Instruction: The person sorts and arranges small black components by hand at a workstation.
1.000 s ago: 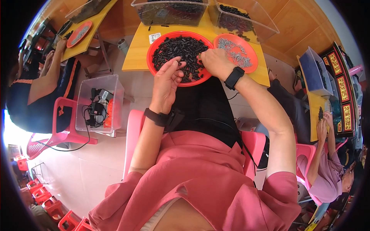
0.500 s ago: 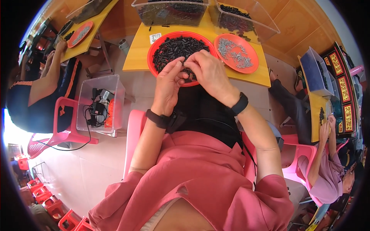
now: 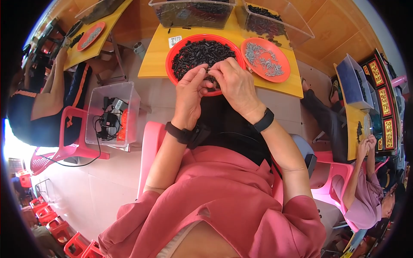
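Both hands meet over the near edge of a red basin (image 3: pixel 170 64) filled with small black tube-like plastic pieces (image 3: pixel 202 53). My left hand (image 3: pixel 190 88) is closed, its thumb and forefinger pinched together and the other fingers curled. Against it, my right hand (image 3: pixel 235 81) pinches from the right with its fingertips. Whatever lies between the fingertips is too small and too covered to name. Just right of the basin is an orange-red plate (image 3: pixel 282 75) with many small silver screw-like pieces (image 3: pixel 269 64), nearest to my right hand.
Clear bins (image 3: pixel 193 19) of black pieces stand at the back of the yellow table (image 3: pixel 150 64). A clear box (image 3: pixel 135 96) with cables sits on the floor at left. People work at side tables: one arm (image 3: pixel 49 92) left, hands (image 3: pixel 367 145) right.
My hands stay pinched together over the basin, with a slight shift of the fingers and right wrist. The person at left has moved a hand.
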### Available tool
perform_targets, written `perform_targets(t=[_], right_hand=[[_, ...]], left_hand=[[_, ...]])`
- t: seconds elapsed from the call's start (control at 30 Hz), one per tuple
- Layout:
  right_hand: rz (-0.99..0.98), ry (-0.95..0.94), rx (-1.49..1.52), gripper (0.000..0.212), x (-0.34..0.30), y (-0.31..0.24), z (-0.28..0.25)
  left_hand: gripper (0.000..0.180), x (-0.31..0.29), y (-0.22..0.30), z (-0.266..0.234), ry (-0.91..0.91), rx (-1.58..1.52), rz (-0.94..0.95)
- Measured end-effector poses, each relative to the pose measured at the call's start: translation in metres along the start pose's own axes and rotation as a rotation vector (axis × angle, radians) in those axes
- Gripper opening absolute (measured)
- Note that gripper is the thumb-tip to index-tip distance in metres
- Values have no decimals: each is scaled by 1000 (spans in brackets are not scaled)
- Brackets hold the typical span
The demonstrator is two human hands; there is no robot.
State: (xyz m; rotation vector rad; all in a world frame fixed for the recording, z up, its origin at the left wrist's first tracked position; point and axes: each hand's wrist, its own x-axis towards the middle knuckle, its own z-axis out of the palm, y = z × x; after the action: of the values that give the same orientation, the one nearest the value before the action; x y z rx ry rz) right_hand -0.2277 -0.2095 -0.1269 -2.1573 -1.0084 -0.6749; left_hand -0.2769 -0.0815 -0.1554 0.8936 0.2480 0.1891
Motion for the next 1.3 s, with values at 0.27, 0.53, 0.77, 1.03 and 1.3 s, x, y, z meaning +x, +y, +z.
perform_targets(t=[0.27,0.53,0.77,1.03,1.3], right_hand=[[107,-35,201,12,6,6,-2],[281,-173,125,16,10,36,-15],[389,-643,-189,22,14,42,-23],[223,-518,-189,20,8,53,-4],[734,-330,934,19,-4,35,-18]], left_hand=[[24,3,-2,-5,-39,-51,-82],[24,8,-4,-10,-57,-259,-266],[28,6,-4,-7,-43,-250,-243],[28,8,-5,-10,-44,-241,-238],[27,4,-8,-5,-106,-274,-264]])
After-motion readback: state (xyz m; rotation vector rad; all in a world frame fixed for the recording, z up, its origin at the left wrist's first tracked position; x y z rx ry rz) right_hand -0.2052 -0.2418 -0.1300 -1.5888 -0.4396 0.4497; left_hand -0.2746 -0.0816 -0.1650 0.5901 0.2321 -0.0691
